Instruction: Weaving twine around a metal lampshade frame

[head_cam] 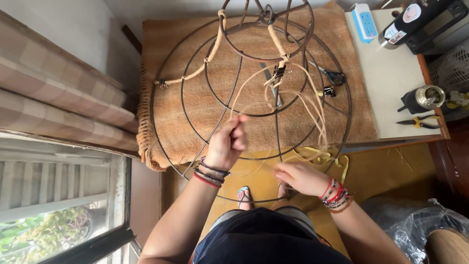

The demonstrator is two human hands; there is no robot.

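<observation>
One wire frame of concentric rings lies tilted over one woven mat on the table. Two hands work it: left hand pinches pale cane strands (several, looping); right hand grip closed on strands near the lowest ring.

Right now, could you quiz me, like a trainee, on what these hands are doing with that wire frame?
1. True or false: the left hand pinches pale strands in a closed grip.
2. What lies on the mat right of the wire frame's hub? A) scissors B) a hammer C) a cup
3. Fill in: the right hand is at the frame's ____ rim, nearest the person.

Key: 1 true. 2 A, the scissors. 3 lower, meaning the outer ring.
</observation>
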